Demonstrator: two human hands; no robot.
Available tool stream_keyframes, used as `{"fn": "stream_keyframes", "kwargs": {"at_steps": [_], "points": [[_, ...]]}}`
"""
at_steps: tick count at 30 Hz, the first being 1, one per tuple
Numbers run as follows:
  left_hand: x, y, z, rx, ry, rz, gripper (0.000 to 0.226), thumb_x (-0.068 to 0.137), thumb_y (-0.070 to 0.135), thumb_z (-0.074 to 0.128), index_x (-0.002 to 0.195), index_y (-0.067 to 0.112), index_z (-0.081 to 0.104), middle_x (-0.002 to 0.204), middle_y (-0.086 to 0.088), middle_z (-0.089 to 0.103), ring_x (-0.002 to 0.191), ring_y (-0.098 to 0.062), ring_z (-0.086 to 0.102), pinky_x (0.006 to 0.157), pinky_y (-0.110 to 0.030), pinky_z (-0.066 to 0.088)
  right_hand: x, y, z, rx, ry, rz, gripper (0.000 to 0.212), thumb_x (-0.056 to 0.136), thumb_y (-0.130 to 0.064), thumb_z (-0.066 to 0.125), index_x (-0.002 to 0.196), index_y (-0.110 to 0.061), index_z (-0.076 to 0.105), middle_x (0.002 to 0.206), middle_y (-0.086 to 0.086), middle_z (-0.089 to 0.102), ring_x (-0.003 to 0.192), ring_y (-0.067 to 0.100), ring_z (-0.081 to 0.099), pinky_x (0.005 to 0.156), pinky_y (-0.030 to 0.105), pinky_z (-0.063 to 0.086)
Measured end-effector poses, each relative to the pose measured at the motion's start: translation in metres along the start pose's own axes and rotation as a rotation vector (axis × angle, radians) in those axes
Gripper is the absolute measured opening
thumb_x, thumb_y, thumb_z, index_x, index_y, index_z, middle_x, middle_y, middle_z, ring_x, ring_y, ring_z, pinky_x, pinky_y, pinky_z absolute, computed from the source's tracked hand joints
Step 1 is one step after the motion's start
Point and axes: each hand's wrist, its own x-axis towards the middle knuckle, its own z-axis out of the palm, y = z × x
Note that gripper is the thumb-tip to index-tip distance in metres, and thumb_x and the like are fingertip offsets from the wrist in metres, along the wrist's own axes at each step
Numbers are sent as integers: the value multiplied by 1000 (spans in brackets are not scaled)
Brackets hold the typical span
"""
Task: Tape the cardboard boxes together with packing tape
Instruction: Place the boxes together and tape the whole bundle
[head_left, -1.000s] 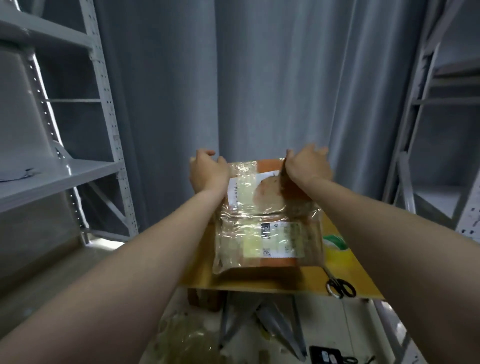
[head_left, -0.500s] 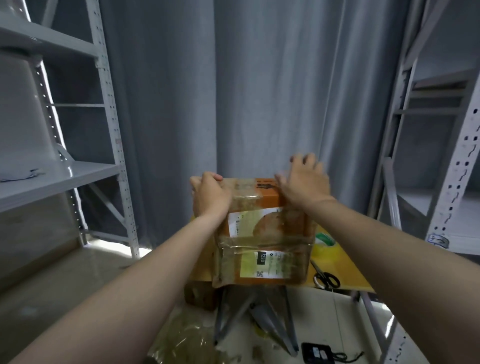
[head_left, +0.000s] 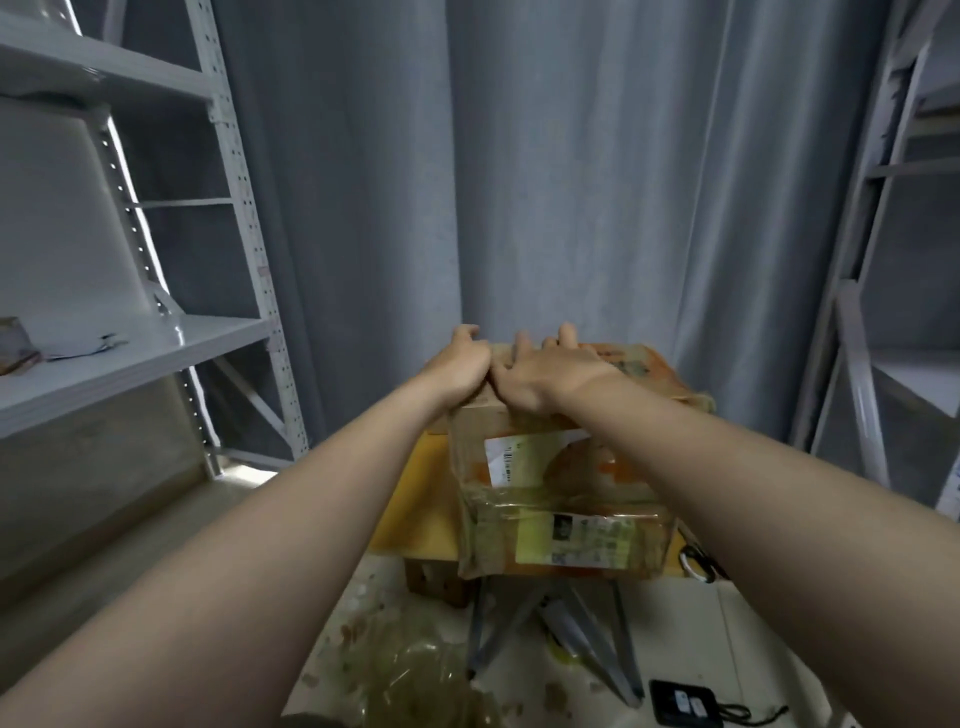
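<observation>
Left hand (head_left: 460, 364) curls round the far left top edge of the taped cardboard boxes (head_left: 561, 499) on the yellow table (head_left: 410, 499), right hand (head_left: 545, 376) pressing just beside it, fingers spread

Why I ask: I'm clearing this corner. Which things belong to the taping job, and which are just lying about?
Job: taped cardboard boxes, left hand and right hand on them, yellow table, scissors (probably, for tape).
Lying about: black device on the floor, crumpled plastic, small object on left shelf.
</observation>
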Motion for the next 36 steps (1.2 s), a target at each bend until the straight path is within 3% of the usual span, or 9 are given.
{"fn": "stream_keyframes", "kwargs": {"at_steps": [4,8,12,15,22,26,29,32,36], "points": [[21,2,0,131,-68,0,44,111,23,31,132,-4,58,146,-27,52,134,-40,48,110,-43,38,15,-2,1,-105,71,11,70,105,-51,15,158,-9,34,161,14,31,149,33,15,115,51,22],[32,-3,5,251,-3,38,47,112,31,29,134,-1,57,148,-26,50,137,-40,46,114,-46,38,38,5,2,-60,154,24,65,105,-52,24,153,-13,44,160,13,30,148,35,22,116,51,22],[44,-4,10,473,41,62,56,109,46,30,141,5,51,148,-23,49,132,-43,50,105,-46,42,65,10,1,-6,203,71,59,106,-51,31,146,-15,54,154,13,48,140,36,44,109,45,38],[54,-5,13,541,61,59,54,109,46,31,142,6,49,148,-22,50,130,-43,51,100,-45,43,82,8,-2,-21,187,73,50,104,-44,39,139,-18,62,147,9,59,133,32,56,104,41,42],[70,-5,20,600,105,10,48,110,43,33,138,10,54,142,-19,57,123,-41,57,83,-40,38,111,6,-8,-30,130,168,34,97,-27,50,125,-21,67,134,3,66,120,29,63,103,47,49],[72,-3,20,586,87,-48,49,109,43,32,142,10,50,144,-18,56,125,-40,56,85,-41,37,122,2,-6,-23,145,207,33,98,-25,50,126,-21,67,136,3,65,123,29,61,104,48,46],[66,2,18,594,51,-47,48,110,37,28,143,12,53,148,-17,54,129,-40,55,95,-44,41,119,5,-3,6,210,193,37,100,-24,51,133,-18,64,141,6,62,128,32,59,104,46,47],[54,4,18,583,34,-30,52,112,38,23,142,12,56,150,-17,53,131,-41,54,102,-45,42,102,17,-8,52,224,133,38,102,-30,50,135,-15,62,142,10,61,128,34,58,100,42,47],[41,4,15,583,98,-33,51,111,42,26,135,12,61,144,-17,59,127,-41,56,89,-41,40,68,52,-29,64,216,155,45,103,-46,47,134,-17,61,140,11,61,126,36,58,97,40,45]]}}
